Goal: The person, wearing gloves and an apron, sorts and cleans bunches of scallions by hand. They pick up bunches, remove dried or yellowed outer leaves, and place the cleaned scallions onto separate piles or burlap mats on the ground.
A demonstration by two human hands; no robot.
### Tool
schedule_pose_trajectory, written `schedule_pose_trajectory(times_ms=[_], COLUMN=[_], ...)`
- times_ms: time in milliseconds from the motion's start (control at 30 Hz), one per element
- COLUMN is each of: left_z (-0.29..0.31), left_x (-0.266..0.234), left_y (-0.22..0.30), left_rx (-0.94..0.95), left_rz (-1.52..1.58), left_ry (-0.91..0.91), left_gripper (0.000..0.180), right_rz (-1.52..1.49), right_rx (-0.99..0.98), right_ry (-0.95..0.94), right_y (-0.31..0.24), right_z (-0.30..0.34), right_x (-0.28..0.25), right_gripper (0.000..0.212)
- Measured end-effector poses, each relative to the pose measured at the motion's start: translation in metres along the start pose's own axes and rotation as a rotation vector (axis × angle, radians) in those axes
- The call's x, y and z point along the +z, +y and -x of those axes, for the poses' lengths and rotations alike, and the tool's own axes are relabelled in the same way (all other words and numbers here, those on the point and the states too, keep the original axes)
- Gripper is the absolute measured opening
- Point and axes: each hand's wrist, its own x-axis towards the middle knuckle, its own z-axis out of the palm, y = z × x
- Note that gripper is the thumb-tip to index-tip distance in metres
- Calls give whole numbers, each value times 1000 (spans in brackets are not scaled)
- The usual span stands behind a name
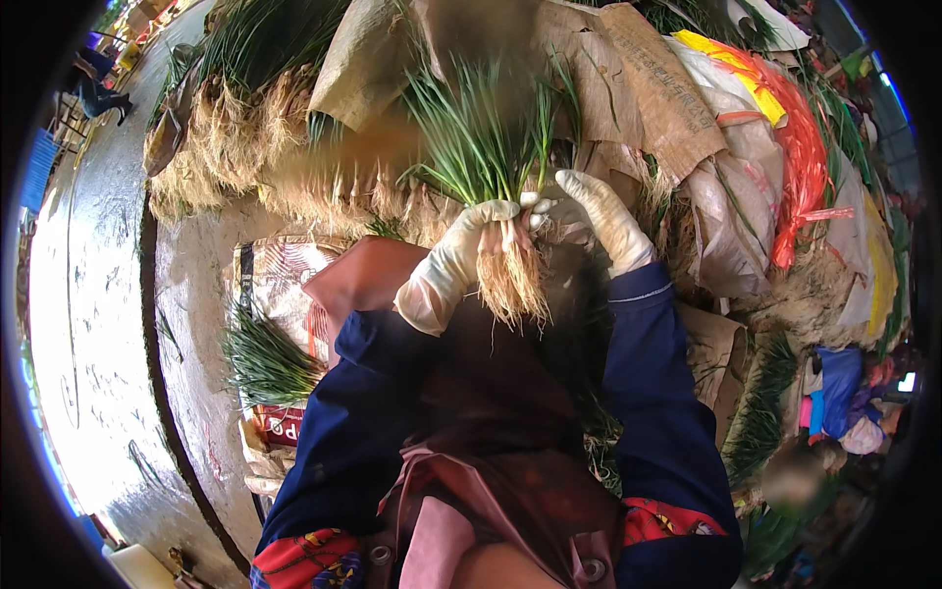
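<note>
Roots of the onion bunch (496,196) are blurred – it is gripped upright, closed, by the left hand (461,260); the right hand (599,216) is raised beside it, grip unclear.

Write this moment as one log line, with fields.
left hand: grips green onion bunch near roots | right hand: touches bunch | both hands gloved

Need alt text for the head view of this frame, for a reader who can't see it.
Two white-gloved hands hold up a bunch of green onions with pale roots hanging: the left hand grips its base, the right hand touches beside it. Behind lie heaps of rooted greens and brown sacks; another green bundle lies lower left.
</note>
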Motion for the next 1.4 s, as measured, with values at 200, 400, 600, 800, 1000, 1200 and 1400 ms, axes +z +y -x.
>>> schedule_pose_trajectory(times_ms=[200, 400, 600, 800, 1000, 1200, 1400], left_z=[1, -3, 4, -11, -4, -11, -5], left_x=[12, 5, -6, -7, 10, 2, 16], left_y=[0, -4, 3, -4, -4, -4, -2], left_rx=[-34, 7, 86, 30, 109, 13, -2], left_rz=[-57, -43, -166, -78, -92, -139, -252], left_ry=[45, 16, 68, 47, 167, 253, 326], left_gripper=[33, 35, 41, 36, 41, 33, 29], right_rz=[-512, 564, 1370, 1375, 965, 1052, 457], right_rx=[27, 18, 384, 447, 242, 332, -232], right_ry=[-268, 242, 13, 528, 428, 600, 237], right_y=[7, 23, 15, -33, -9, 3, 10], right_z=[-23, -25, -18, -80, -41, -80, -25], right_x=[13, 2, -5, -21, -27, -18, -2], right_gripper=[19, 23, 28, 28, 29, 38, 11])
